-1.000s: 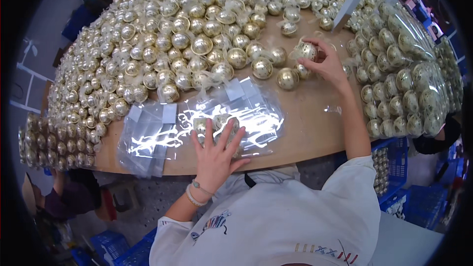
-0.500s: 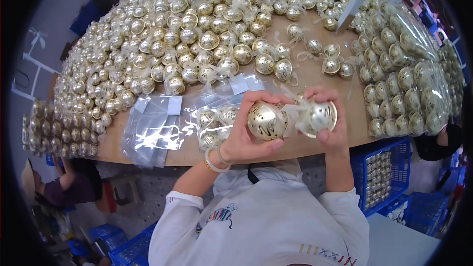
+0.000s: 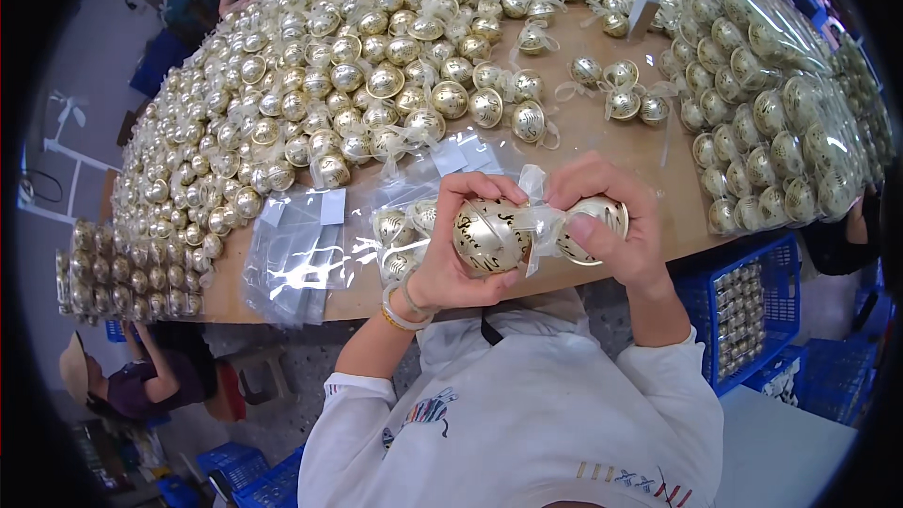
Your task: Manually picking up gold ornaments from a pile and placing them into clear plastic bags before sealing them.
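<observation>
Though shiny, a black-patterned gold ball

Bright, even light shows us white glare on clear bags along the bench's front edge, curved by fisheye distortion.

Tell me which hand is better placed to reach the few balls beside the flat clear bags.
Probably the left hand: though holding a gold ball, it is close beside that group of balls. The right hand, gripping a second ball, is farther away.
</observation>
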`<state>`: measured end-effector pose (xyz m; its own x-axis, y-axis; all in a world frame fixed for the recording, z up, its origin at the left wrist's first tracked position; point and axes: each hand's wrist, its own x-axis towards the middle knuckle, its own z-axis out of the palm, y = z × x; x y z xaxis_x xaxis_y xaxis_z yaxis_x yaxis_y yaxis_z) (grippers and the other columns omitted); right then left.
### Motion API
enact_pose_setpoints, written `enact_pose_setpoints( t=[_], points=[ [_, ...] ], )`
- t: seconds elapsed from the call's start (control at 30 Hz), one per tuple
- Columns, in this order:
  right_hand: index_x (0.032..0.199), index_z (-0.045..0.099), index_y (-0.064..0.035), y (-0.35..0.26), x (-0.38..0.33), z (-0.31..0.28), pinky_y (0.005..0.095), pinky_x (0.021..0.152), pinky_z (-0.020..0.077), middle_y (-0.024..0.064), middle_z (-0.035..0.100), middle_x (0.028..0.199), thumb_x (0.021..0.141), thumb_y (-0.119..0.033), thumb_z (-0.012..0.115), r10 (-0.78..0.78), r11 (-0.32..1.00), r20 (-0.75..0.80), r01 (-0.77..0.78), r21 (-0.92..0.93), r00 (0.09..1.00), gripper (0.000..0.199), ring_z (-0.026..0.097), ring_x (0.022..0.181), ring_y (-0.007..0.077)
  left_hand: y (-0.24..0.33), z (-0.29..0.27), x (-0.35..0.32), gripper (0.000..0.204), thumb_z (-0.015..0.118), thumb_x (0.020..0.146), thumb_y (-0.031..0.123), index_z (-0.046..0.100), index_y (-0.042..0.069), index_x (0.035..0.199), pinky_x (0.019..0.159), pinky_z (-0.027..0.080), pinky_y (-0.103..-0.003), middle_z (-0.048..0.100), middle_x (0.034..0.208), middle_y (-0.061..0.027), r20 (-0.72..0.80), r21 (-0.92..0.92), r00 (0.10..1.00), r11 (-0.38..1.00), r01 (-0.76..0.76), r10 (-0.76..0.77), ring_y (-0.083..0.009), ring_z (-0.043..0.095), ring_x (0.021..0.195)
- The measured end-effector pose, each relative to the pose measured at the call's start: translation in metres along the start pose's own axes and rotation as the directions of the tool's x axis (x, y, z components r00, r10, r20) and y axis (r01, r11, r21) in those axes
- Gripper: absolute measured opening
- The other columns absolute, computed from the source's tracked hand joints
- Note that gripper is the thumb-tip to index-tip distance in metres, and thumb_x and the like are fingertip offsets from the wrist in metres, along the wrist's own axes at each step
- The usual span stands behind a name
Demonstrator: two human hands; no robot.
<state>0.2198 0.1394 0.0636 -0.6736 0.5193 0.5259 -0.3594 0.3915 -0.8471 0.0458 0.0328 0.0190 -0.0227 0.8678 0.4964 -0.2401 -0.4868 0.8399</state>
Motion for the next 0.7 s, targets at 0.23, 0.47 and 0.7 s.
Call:
enact_pose_setpoints(
  t=[0.23, 0.47, 0.7],
  points=[
    [0.089, 0.064, -0.0012, -0.011, 0.009, 0.008, 0.0303, 0.072, 0.0459, 0.0078, 0.062, 0.086, 0.081, -0.006, 0.068, -0.014, 0.991, -0.014, 0.012, -0.133, 1.000, 0.011, 0.057, 0.082, 0.0179, -0.001, 0.001, 0.000, 0.073, 0.076, 0.065, 0.006, 0.029, 0.013, 0.120, 0.072, 0.059, -0.032, 0.038, 0.118, -0.0105, 0.027, -0.029, 0.995, 0.995, 0.092, -0.091, -0.0209, 0.053, 0.106],
    [0.084, 0.065, -0.0018, -0.015, 0.007, 0.015, 0.0301, 0.069, 0.0462, 0.0106, 0.063, 0.089, 0.079, -0.010, 0.070, -0.068, 0.950, -0.044, 0.052, -0.307, 0.997, 0.011, 0.061, 0.077, 0.0187, 0.001, 0.002, 0.004, 0.070, 0.071, 0.063, 0.002, 0.033, 0.010, 0.121, 0.098, 0.040, -0.036, 0.045, 0.116, -0.0130, -0.009, -0.015, 0.999, 0.999, 0.050, -0.050, -0.0204, 0.045, 0.112],
    [0.096, 0.062, -0.0040, 0.063, -0.009, -0.073, 0.0322, 0.068, 0.0491, 0.0031, 0.062, 0.089, 0.088, -0.013, 0.063, 0.108, 0.771, -0.514, -0.398, -0.497, 0.851, 0.012, 0.061, 0.080, 0.0173, 0.022, -0.037, 0.011, 0.071, 0.082, 0.061, 0.007, 0.039, 0.009, 0.117, 0.090, 0.048, -0.037, 0.047, 0.110, -0.0141, -0.168, 0.058, 0.959, 0.974, -0.220, 0.227, -0.0214, 0.056, 0.093]
  ],
)
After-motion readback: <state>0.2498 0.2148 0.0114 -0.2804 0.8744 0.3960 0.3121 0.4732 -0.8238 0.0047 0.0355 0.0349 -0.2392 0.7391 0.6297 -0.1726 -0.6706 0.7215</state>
